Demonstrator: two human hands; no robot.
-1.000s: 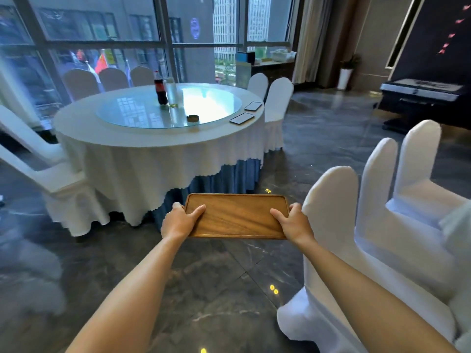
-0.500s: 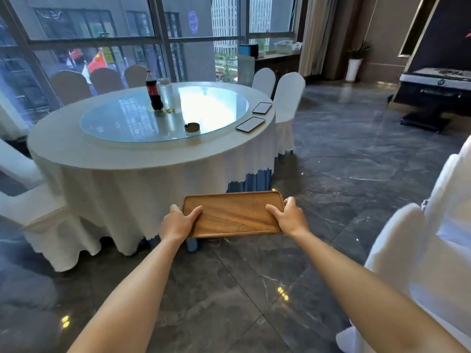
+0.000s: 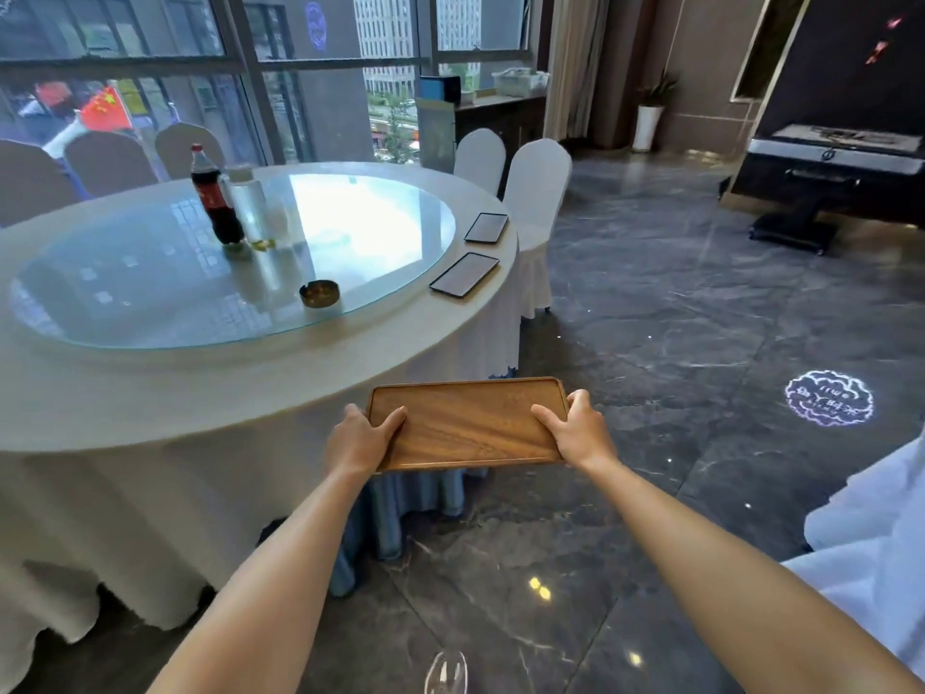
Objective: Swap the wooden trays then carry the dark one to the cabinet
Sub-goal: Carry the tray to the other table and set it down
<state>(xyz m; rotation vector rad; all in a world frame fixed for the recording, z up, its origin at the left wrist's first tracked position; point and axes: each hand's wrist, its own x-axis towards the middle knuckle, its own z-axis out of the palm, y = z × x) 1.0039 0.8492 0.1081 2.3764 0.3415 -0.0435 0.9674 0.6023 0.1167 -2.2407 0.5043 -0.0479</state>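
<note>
I judge this the carrying step: my left hand (image 3: 361,438) and right hand (image 3: 575,433) grip the short ends of the dark wooden tray (image 3: 468,424), level at lower centre, just beside the round table (image 3: 250,378). Next I need the cabinet (image 3: 500,117), upper centre.

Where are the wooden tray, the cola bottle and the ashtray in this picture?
wooden tray (image 3: 465,423): head view, middle of its flat wooden floor, between the two hands.
cola bottle (image 3: 215,202): head view, on its dark body near the red label.
ashtray (image 3: 320,294): head view, on its round rim.
</note>
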